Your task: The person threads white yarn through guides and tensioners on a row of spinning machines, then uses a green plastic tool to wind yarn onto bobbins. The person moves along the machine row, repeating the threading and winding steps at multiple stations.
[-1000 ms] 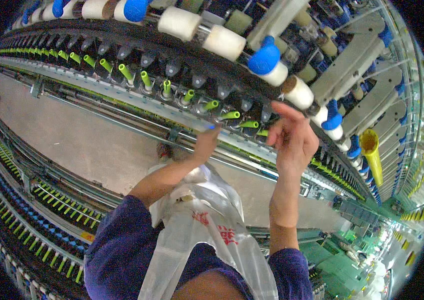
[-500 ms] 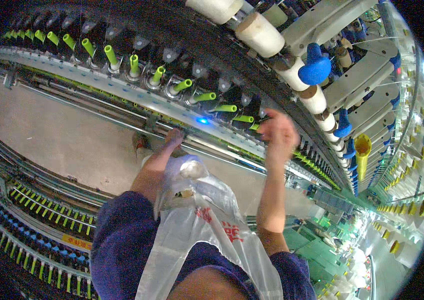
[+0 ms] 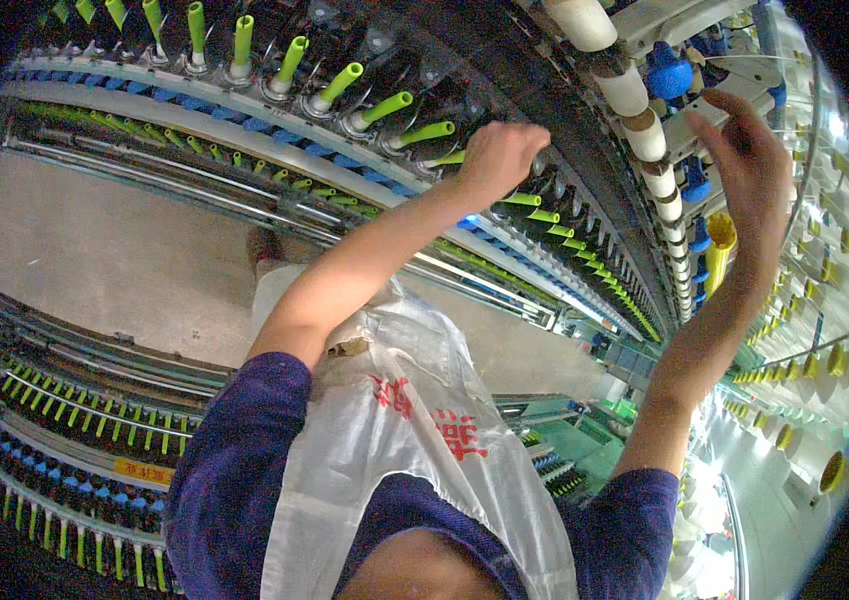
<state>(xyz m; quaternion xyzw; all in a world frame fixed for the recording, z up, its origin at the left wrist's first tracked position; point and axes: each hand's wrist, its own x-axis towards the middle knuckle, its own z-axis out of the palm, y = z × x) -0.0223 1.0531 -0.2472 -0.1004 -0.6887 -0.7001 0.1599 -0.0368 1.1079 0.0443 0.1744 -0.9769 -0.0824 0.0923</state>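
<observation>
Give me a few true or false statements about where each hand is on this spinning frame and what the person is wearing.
1. The left hand is closed at the row of green spindles. True.
2. The right hand grips a yellow tube. False: its fingers are spread, near the blue caps and white rollers.
3. A white plastic bag hangs down the person's front. True.
4. The sleeves are red. False: they are dark purple.
5. Both hands touch each other. False: they are apart.
</observation>
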